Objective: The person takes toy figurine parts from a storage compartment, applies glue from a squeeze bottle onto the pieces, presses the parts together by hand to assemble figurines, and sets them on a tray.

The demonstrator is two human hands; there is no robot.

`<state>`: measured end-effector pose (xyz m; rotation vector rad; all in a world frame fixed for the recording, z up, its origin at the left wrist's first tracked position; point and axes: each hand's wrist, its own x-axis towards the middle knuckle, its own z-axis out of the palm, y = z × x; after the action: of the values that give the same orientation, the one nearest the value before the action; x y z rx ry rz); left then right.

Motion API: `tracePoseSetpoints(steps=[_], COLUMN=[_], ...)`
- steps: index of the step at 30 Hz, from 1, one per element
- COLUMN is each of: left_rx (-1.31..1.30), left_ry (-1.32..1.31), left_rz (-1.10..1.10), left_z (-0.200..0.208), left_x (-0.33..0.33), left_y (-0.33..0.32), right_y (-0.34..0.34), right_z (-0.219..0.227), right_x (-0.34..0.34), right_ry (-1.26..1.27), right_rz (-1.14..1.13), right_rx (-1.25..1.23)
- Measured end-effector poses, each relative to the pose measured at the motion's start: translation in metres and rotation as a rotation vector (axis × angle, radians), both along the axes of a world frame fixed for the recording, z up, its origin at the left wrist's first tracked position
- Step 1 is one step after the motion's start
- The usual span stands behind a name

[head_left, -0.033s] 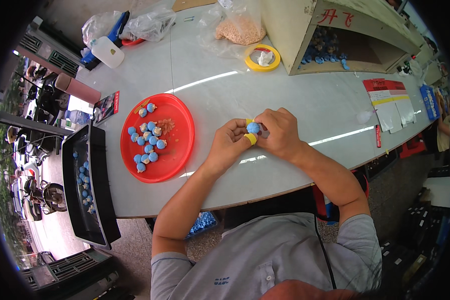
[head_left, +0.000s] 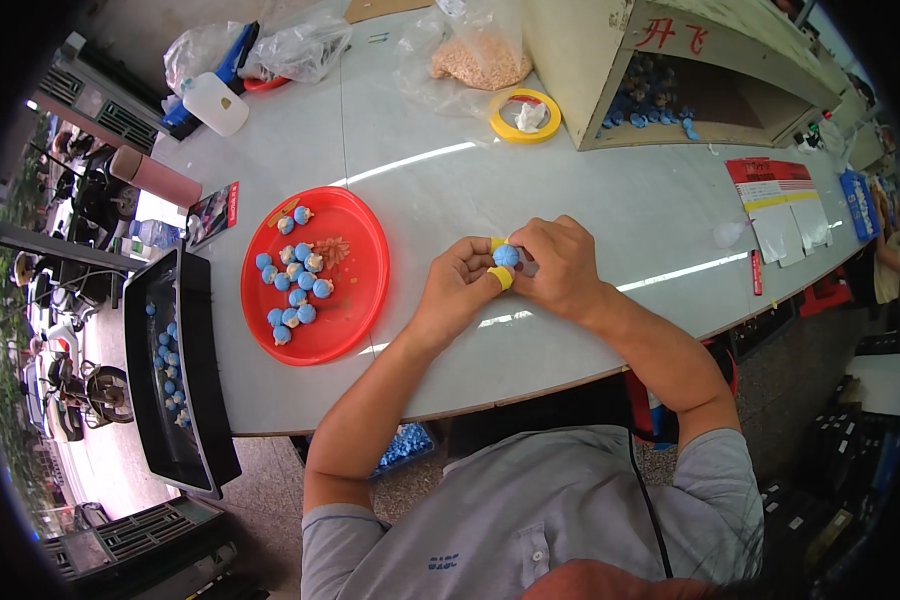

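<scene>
Over the middle of the table, my two hands meet at a small round blue piece (head_left: 505, 257). My left hand (head_left: 457, 288) is closed around it, with yellow wraps on its thumb and a fingertip. From the other side my right hand (head_left: 560, 265) pinches at the same piece, its fingers curled together. The piece's underside is hidden by the fingers. To the left lies a red round plate (head_left: 362, 310) with several small blue-and-cream round pieces (head_left: 297, 270) and a patch of pinkish bits (head_left: 333, 252).
A black tray (head_left: 202, 370) at the left holds more blue pieces. At the back are a yellow tape roll (head_left: 498, 128), a bag of peach-coloured bits (head_left: 480, 62) and a wooden box (head_left: 590, 75) of blue parts. A pink bottle (head_left: 160, 180) lies at the far left; papers (head_left: 782, 215) lie right.
</scene>
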<state>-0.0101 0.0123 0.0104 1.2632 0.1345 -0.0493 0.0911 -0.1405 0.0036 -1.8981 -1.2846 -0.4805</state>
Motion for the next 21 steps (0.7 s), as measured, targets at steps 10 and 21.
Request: tracePoseSetpoints(steps=[10, 21], left_rx=[-0.061, -0.138], left_ry=[0.044, 0.029], left_rz=[-0.023, -0.070], left_z=[0.008, 0.003], left_x=[0.001, 0.001], left_y=[0.009, 0.008], right_y=[0.001, 0.001], right_z=[0.011, 0.002], right_x=[-0.005, -0.005], right_ry=[-0.020, -0.102], right_rz=[0.127, 0.094], right_rx=[0.039, 0.100])
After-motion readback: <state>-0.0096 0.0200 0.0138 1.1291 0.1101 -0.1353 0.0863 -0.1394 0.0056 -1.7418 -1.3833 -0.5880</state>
